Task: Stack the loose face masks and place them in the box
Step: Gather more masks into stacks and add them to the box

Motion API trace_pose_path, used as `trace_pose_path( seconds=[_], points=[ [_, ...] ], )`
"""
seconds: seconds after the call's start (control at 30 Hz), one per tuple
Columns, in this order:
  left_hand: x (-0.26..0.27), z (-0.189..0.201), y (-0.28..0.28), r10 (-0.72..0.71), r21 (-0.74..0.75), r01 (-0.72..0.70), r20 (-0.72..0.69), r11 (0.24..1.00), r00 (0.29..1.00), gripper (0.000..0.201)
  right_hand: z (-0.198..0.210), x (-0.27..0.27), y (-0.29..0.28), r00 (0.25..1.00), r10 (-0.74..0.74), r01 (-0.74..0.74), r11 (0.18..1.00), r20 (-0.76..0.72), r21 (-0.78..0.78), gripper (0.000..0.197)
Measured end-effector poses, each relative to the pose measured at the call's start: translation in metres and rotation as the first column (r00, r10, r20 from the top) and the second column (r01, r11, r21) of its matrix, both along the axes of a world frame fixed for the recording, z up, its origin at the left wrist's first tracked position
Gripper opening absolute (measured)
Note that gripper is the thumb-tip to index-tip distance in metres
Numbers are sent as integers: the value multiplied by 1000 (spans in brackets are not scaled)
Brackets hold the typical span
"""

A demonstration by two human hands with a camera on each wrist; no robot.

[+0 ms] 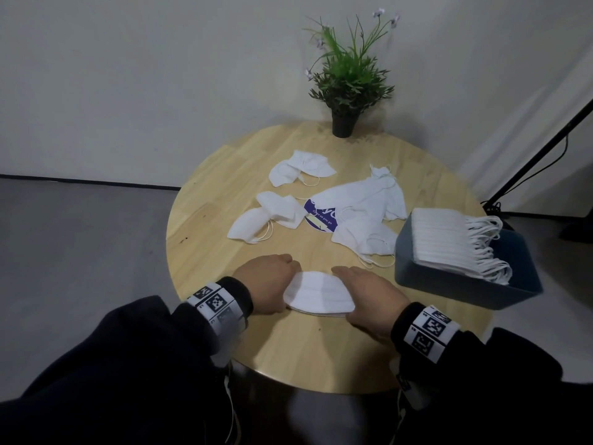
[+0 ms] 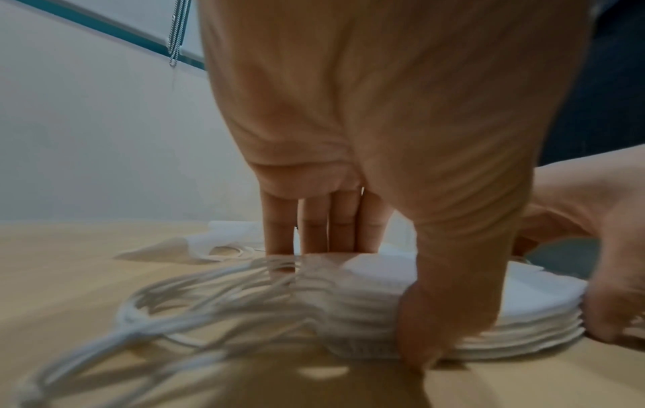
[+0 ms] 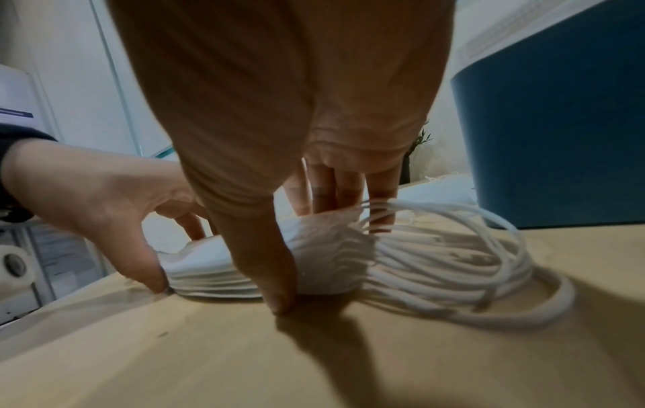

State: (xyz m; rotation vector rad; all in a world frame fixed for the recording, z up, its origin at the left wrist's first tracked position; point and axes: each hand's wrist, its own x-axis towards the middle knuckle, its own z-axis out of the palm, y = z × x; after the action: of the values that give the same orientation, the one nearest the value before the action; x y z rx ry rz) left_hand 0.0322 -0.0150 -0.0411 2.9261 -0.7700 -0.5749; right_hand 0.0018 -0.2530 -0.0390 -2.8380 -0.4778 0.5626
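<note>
Fingers (image 2: pixel 328 220) of the left hand (image 1: pixel 266 284) and the right hand (image 1: pixel 369 293) clamp the two ends of a stack of masks (image 1: pixel 319 295), thumbs on the near side, fingers behind, squaring it up near the front edge of the bench (image 1: pixel 205 194). Ear loops (image 3: pixel 453 256) spill out sideways. Loose masks (image 1: pixel 272 216) lie scattered mid-bench; the blue box (image 1: pixel 455 284) at the right edge already holds a row. I judge the stacking step is on; next comes gathering another loose mask, or lifting the stack level into the box.
</note>
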Motion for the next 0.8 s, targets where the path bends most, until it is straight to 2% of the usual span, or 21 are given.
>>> trace_pose_path(
  seconds=[0.07,0.2,0.4,0.47,0.53,0.6,0.67,0.73,0.77,0.8],
  points=[
    [0,1,-1,6,-2,-6,-5,1000,1000,53,1,-1,1,1000,-2,2,1000,7,5,80],
    [2,-3,2,7,5,-7,-45,1000,999,61,3,-4,1,1000,-9,9,1000,6,7,89],
    [5,-5,-1,10,-4,-10,-42,1000,999,61,2,4,1,1000,11,-11,1000,-19,12,88],
    [6,-7,0,12,-9,-12,-57,1000,998,66,2,5,-2,998,-15,19,998,-56,66,95],
    [8,-4,5,20,-15,-21,-104,1000,994,80,6,9,-6,985,-118,141,969,-122,202,100],
    [14,5,10,65,-106,-91,-224,990,972,99,9,16,-10,955,-257,295,877,-149,379,88],
    [28,19,13,124,-229,-198,-303,953,945,102,9,28,-14,897,-392,437,708,-205,555,64],
    [51,37,9,181,-287,-251,-250,924,951,81,7,43,-15,787,-486,595,437,-379,675,49],
    [65,47,3,193,-296,-248,-202,923,960,70,4,51,-16,736,-523,644,343,-431,684,47],
    [80,57,-5,195,-297,-236,-161,925,968,61,1,61,-18,706,-564,667,325,-429,671,49]
  ],
)
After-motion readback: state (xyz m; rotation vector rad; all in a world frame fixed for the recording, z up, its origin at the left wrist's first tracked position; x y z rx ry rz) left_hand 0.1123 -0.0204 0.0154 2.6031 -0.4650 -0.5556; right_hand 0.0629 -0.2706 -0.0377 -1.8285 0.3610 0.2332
